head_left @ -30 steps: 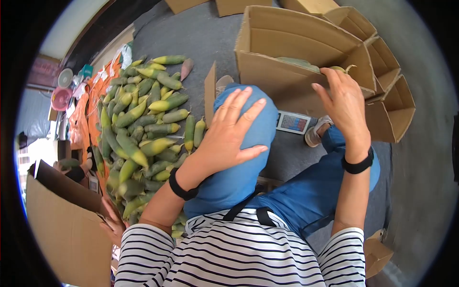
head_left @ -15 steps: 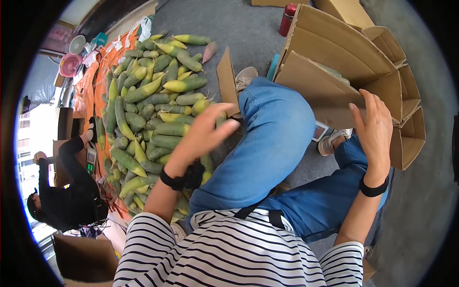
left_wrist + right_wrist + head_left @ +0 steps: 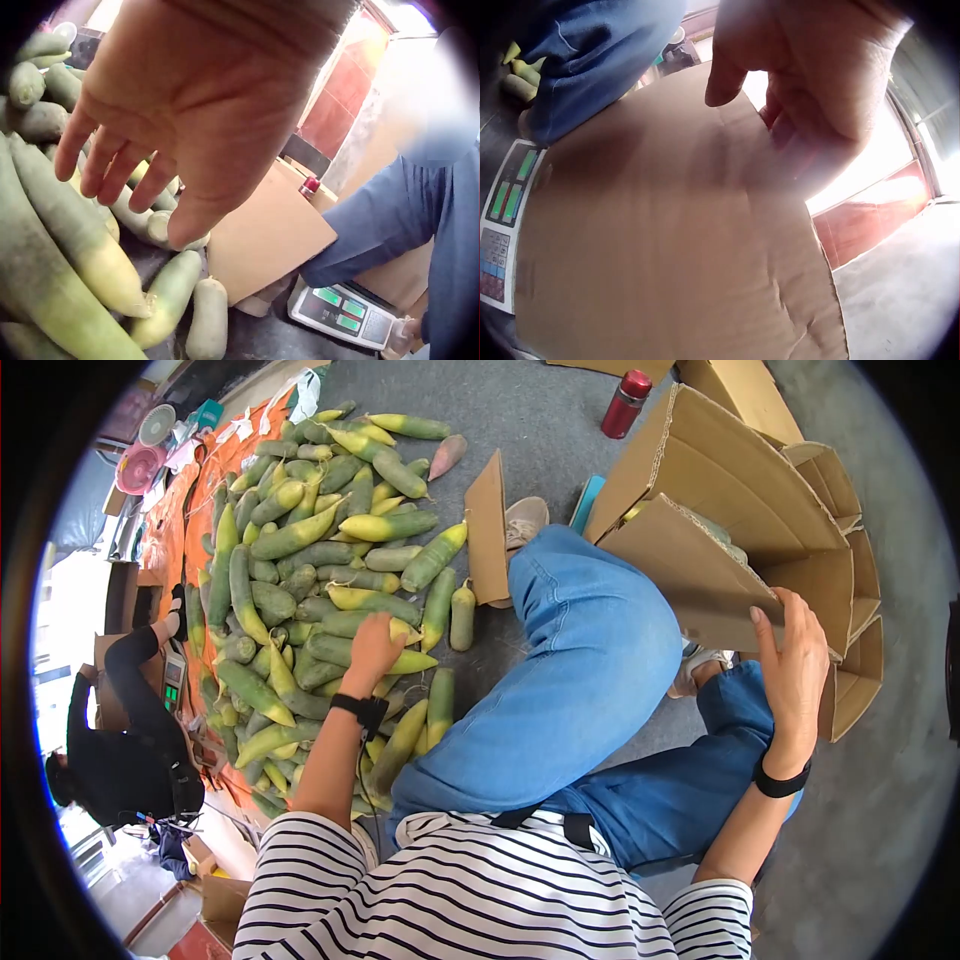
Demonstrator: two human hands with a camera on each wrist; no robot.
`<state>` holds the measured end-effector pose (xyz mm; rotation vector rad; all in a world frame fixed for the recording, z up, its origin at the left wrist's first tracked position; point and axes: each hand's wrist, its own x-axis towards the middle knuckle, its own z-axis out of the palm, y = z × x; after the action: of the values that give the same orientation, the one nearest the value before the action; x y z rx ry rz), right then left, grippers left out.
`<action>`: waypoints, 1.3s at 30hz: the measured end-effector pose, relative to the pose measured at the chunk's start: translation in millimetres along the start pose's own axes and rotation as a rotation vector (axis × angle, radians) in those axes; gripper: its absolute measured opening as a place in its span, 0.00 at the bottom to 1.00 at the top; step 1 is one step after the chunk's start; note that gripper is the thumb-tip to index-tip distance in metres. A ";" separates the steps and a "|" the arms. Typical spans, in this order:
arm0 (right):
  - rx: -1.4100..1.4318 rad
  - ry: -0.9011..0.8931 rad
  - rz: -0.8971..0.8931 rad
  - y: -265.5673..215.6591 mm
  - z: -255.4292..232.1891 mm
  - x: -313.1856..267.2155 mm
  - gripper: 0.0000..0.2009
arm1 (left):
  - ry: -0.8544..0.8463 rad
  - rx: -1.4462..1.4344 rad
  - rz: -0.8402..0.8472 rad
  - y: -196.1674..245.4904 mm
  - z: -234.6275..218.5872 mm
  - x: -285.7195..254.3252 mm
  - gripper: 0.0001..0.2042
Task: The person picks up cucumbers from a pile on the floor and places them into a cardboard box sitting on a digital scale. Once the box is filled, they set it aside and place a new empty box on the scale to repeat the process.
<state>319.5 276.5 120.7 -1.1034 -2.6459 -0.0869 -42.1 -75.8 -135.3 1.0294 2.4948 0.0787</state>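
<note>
Over the near side of a large pile of green radishes (image 3: 300, 550), my left hand (image 3: 374, 652) reaches down. Its fingers point at the pile, spread and loosely bent, with nothing between them in the left wrist view. Right below the palm lie long radishes with pale yellow-green ends, such as one radish (image 3: 75, 225). On the other side, my right hand (image 3: 795, 660) grips the near wall's top edge of an open cardboard box (image 3: 690, 575), thumb outside and fingers over the edge. Some green radishes (image 3: 715, 530) show inside that box, mostly hidden by its wall.
A scale (image 3: 341, 311) with lit green displays stands by the box. A cardboard flap (image 3: 487, 530) stands upright beside my shoe, and a red flask (image 3: 627, 405) stands behind. More open boxes (image 3: 860, 670) line the right. Another person in black (image 3: 140, 750) is at far left.
My left hand has left my knee and swung left over the radishes. My right hand stays at the box's edge. The head view has turned left, bringing the flask and the other person into sight.
</note>
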 end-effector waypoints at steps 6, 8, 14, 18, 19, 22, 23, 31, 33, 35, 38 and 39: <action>-0.032 -0.023 -0.013 -0.3 2.7 4.3 0.14 | 0.300 -0.199 0.068 2.1 40.8 94.9 0.35; -0.055 -0.026 -0.009 1.3 3.2 5.7 0.14 | 0.157 -0.303 -0.128 2.3 47.9 119.6 0.40; -0.038 -0.056 -0.005 -1.2 2.5 9.3 0.14 | 0.003 -0.594 -0.302 -10.8 74.8 155.4 0.42; -0.018 -0.028 -0.028 -1.9 1.7 9.9 0.14 | -0.043 -0.860 -0.421 2.5 52.8 135.8 0.32; -0.017 -0.022 -0.019 -2.3 1.5 9.5 0.14 | -0.175 -1.069 -0.524 10.0 37.2 126.7 0.29; -0.001 0.006 -0.047 1.7 2.7 6.2 0.15 | -0.119 -1.547 -0.676 21.9 18.0 79.1 0.22; -0.005 0.011 -0.047 3.0 2.8 5.0 0.14 | -0.171 -1.571 -0.639 19.2 9.3 60.3 0.20; -0.043 0.064 -0.066 9.2 9.3 -2.7 0.13 | 0.036 -1.385 0.235 102.4 -146.2 -12.6 0.23; -0.051 0.077 -0.065 10.5 11.2 -3.9 0.13 | 0.100 -1.265 0.438 153.5 -194.9 -12.5 0.28; -0.044 0.096 -0.066 10.9 12.9 -4.0 0.13 | 0.121 -1.179 0.578 207.9 -229.8 -9.0 0.26; -0.031 0.024 -0.022 10.2 11.0 -3.7 0.14 | 0.131 -1.079 0.676 283.2 -247.0 8.7 0.23; -0.030 0.033 -0.021 9.9 10.3 -4.0 0.14 | 0.120 -0.986 0.692 303.5 -243.3 18.0 0.22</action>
<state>326.9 282.3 109.2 -1.0748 -2.6352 -0.1486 45.1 182.7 142.6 1.3220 1.6507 1.4212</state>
